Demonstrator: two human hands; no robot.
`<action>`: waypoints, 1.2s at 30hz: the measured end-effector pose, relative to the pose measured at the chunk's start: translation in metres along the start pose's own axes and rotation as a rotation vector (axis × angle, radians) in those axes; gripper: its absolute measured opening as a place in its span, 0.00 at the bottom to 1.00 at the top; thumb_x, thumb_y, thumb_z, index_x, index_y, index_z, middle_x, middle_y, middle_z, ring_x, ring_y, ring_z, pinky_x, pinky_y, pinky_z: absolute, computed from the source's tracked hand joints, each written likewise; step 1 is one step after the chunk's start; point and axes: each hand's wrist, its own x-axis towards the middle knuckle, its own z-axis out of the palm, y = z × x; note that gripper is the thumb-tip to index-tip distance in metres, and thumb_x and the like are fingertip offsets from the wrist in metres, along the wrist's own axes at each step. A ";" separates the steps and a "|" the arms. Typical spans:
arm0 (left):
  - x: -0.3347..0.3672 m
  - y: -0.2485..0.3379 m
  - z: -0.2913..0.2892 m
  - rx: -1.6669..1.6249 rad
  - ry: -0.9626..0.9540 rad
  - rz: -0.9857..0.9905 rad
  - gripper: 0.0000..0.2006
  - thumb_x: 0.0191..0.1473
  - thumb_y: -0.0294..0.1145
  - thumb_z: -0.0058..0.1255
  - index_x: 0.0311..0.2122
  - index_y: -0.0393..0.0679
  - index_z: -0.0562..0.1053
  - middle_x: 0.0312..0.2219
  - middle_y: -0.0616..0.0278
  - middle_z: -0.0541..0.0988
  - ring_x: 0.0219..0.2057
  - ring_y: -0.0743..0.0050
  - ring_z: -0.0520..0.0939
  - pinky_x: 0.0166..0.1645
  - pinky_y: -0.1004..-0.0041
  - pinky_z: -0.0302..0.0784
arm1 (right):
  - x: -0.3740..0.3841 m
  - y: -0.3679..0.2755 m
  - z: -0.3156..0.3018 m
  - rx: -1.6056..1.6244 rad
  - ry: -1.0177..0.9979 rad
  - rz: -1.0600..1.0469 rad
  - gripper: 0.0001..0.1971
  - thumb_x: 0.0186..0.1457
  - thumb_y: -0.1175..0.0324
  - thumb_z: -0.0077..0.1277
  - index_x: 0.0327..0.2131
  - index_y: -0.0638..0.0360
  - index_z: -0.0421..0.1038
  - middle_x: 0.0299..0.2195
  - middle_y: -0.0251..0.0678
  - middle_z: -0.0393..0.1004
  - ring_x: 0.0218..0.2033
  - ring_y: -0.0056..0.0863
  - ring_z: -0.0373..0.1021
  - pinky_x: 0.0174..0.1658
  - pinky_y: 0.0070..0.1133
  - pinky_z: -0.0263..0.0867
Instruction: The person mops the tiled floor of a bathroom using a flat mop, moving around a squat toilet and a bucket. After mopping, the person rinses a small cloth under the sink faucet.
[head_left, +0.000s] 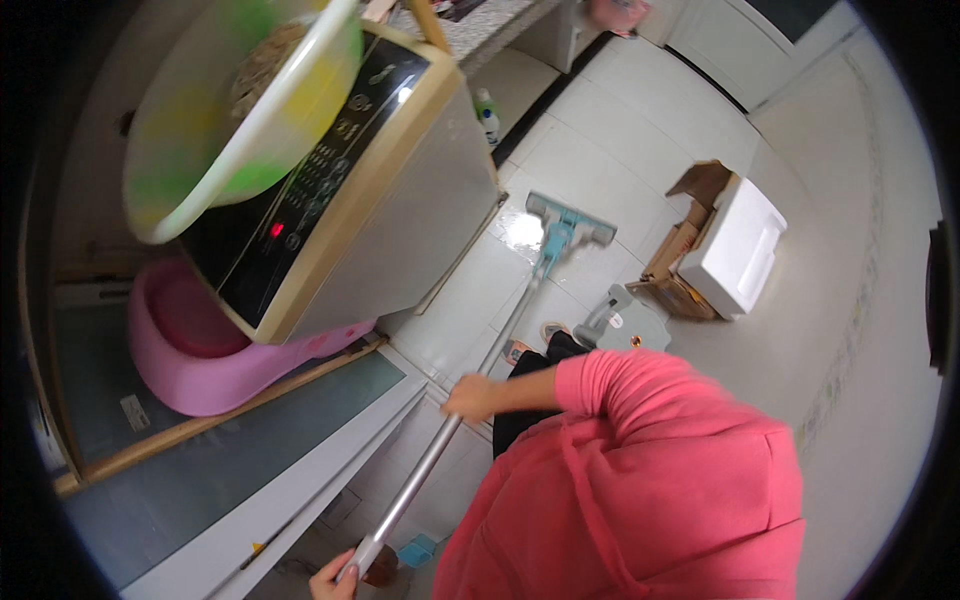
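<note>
A mop (440, 440) with a long silver pole slants across the view, from the lower left up to a flat turquoise-and-grey head on the tiles. My right hand (474, 398) is closed around the middle of the pole, below a pink sleeve. At the lower edge my left hand (334, 577) wraps round the grip near the pole's upper end; its forearm is out of view. The mop head (570, 222) rests on the wet, shiny floor (470, 275) beside the washing machine. My feet (517, 350), in slippers, stand just right of the pole.
On the left, a washing machine (390, 190) carries a green-and-yellow basin (270, 170); a pink tub (200, 370) sits beside it. Rightward are a grey stool (630, 325), a cardboard box (672, 255) and a white foam box (735, 250). A bottle (488, 120) stands under the counter.
</note>
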 end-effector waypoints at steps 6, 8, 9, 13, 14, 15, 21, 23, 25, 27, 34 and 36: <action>0.128 0.044 0.171 -0.120 -0.319 -0.039 0.16 0.51 0.32 0.49 0.46 0.43 0.71 0.20 0.71 0.72 0.16 0.89 0.64 0.20 0.83 0.60 | -0.111 0.181 -0.068 -0.311 -0.059 0.496 0.10 0.31 0.71 0.54 0.25 0.51 0.71 0.24 0.36 0.74 0.31 0.37 0.72 0.34 0.31 0.67; 0.160 0.071 0.236 -0.167 -0.393 0.133 0.17 0.51 0.33 0.49 0.48 0.46 0.70 0.23 0.69 0.74 0.20 0.85 0.69 0.23 0.83 0.62 | -0.152 0.253 -0.062 -0.390 0.103 0.687 0.08 0.39 0.72 0.52 0.28 0.53 0.73 0.30 0.37 0.74 0.35 0.37 0.71 0.36 0.31 0.68; 0.168 0.091 0.267 -0.198 -0.411 0.211 0.17 0.52 0.33 0.48 0.48 0.45 0.70 0.25 0.66 0.75 0.22 0.83 0.71 0.26 0.81 0.65 | -0.169 0.273 -0.070 -0.335 0.140 0.803 0.08 0.40 0.72 0.51 0.30 0.53 0.73 0.32 0.36 0.74 0.38 0.35 0.70 0.39 0.30 0.67; 0.175 0.120 0.302 0.002 -0.460 0.378 0.18 0.53 0.33 0.47 0.50 0.44 0.67 0.32 0.56 0.77 0.30 0.77 0.75 0.34 0.77 0.70 | -0.204 0.288 -0.072 -0.324 0.270 0.916 0.09 0.46 0.69 0.46 0.33 0.51 0.72 0.37 0.33 0.72 0.45 0.31 0.66 0.50 0.29 0.60; 0.170 0.120 0.297 0.061 -0.502 0.293 0.18 0.53 0.34 0.47 0.50 0.44 0.67 0.33 0.54 0.77 0.31 0.78 0.75 0.35 0.76 0.70 | -0.202 0.283 -0.060 -0.309 0.267 0.925 0.10 0.46 0.69 0.46 0.34 0.51 0.72 0.37 0.32 0.72 0.45 0.30 0.65 0.51 0.30 0.58; 0.167 0.124 0.284 0.120 -0.537 0.217 0.18 0.53 0.34 0.47 0.50 0.44 0.67 0.35 0.53 0.76 0.32 0.78 0.76 0.37 0.76 0.70 | -0.194 0.276 -0.053 -0.301 0.273 0.932 0.10 0.47 0.69 0.45 0.35 0.51 0.72 0.37 0.32 0.72 0.45 0.30 0.65 0.53 0.30 0.56; 0.141 0.057 0.207 -0.066 -0.374 0.057 0.17 0.51 0.31 0.50 0.47 0.42 0.70 0.29 0.61 0.77 0.27 0.81 0.75 0.34 0.80 0.69 | -0.132 0.193 -0.018 -0.232 0.285 0.813 0.12 0.45 0.70 0.46 0.36 0.50 0.71 0.38 0.33 0.71 0.46 0.29 0.63 0.55 0.37 0.52; 0.129 0.044 0.172 -0.059 -0.306 0.030 0.16 0.51 0.31 0.51 0.46 0.42 0.72 0.26 0.64 0.77 0.24 0.84 0.73 0.30 0.82 0.68 | -0.111 0.159 -0.007 -0.201 0.304 0.761 0.12 0.43 0.70 0.46 0.36 0.50 0.71 0.37 0.34 0.71 0.46 0.30 0.63 0.55 0.40 0.51; 0.118 0.029 0.139 -0.025 -0.260 -0.023 0.15 0.50 0.31 0.52 0.45 0.42 0.73 0.24 0.65 0.77 0.20 0.86 0.70 0.25 0.83 0.64 | -0.088 0.128 0.005 -0.184 0.315 0.725 0.12 0.43 0.70 0.46 0.35 0.49 0.71 0.36 0.34 0.71 0.44 0.31 0.64 0.54 0.43 0.49; 0.103 0.005 0.109 -0.007 -0.194 -0.033 0.14 0.50 0.31 0.52 0.44 0.43 0.74 0.22 0.67 0.76 0.18 0.88 0.66 0.22 0.83 0.61 | -0.065 0.090 0.016 -0.144 0.305 0.698 0.12 0.42 0.70 0.48 0.35 0.49 0.72 0.36 0.34 0.71 0.45 0.32 0.63 0.54 0.44 0.48; 0.035 -0.109 0.007 0.069 0.026 -0.075 0.11 0.47 0.28 0.54 0.39 0.39 0.76 0.21 0.68 0.75 0.17 0.88 0.65 0.20 0.83 0.59 | 0.036 -0.043 0.098 -0.035 0.269 0.606 0.13 0.39 0.69 0.49 0.33 0.46 0.72 0.33 0.33 0.71 0.45 0.32 0.62 0.53 0.46 0.48; 0.010 -0.157 -0.029 0.039 0.072 0.011 0.12 0.47 0.27 0.54 0.39 0.37 0.75 0.22 0.65 0.75 0.19 0.88 0.67 0.20 0.82 0.60 | 0.068 -0.088 0.124 -0.008 0.242 0.554 0.12 0.39 0.68 0.50 0.32 0.46 0.72 0.33 0.32 0.71 0.45 0.32 0.63 0.52 0.46 0.49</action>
